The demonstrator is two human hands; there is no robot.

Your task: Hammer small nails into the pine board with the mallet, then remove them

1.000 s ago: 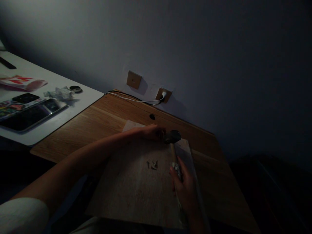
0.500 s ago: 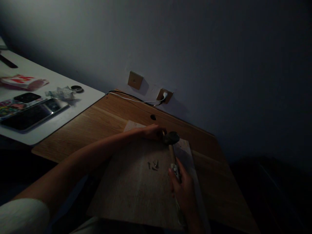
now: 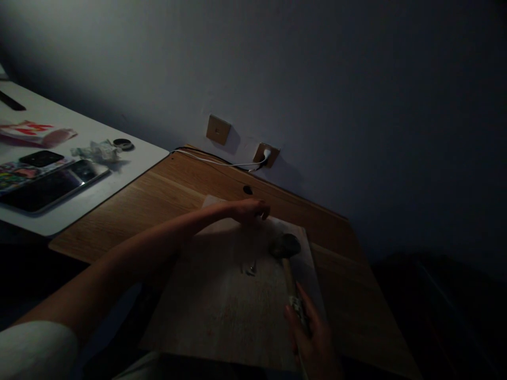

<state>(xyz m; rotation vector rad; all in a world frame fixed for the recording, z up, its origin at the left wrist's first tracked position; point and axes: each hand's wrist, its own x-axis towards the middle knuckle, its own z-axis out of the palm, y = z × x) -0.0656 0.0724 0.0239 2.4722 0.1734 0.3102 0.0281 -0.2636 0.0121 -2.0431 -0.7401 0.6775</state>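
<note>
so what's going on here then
A person at a wooden desk has a hammer in the right-hand grip, its head over a wooden board. The left-hand grip is curled near the board's far edge; it is too dark to tell whether it pinches anything. A few small metal pieces lie loose on the board.

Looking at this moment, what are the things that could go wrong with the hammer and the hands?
1. The hammer in the right hand has its head close to the left hand, so a stray swing might hit the fingers.
2. The small metal fasteners lie loose on the board, and a knock might scatter them.
3. Dim light may make aiming harder.
</note>
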